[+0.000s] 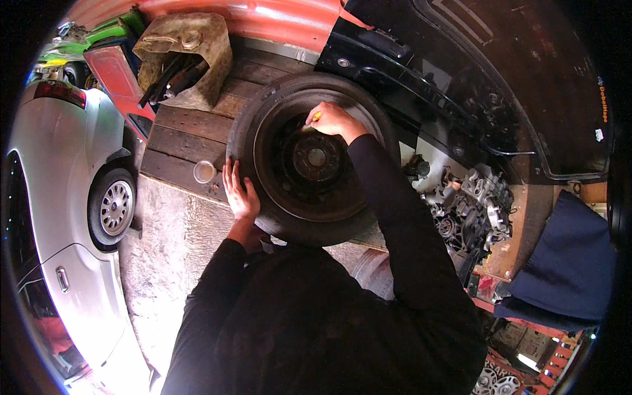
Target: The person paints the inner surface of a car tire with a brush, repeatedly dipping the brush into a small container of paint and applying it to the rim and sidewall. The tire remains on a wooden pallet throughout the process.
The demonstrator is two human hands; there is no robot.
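Note:
A car wheel [287, 209] with a black tyre and dark steel rim lies on the wooden bench in front of me. My left hand [242, 195] rests on the near left side of the tyre, fingers stretched out and spread. Over the inside of the rim, just above the hub hole, my right hand [331, 121] is closed round a small yellow-handled tool [316, 116]. Its working end is mostly hidden, so its kind does not show. A small clear cup [204, 172] stands on the bench, left of my left hand.
On the plank bench [186, 128], a dirty cut-open canister [209, 80] holds dark tools. A silver car [69, 171] stands at left. Dark vehicle panels [421, 85] lean at back right, above a metal engine part [471, 214]. Dark blue cloth [559, 260] hangs at far right.

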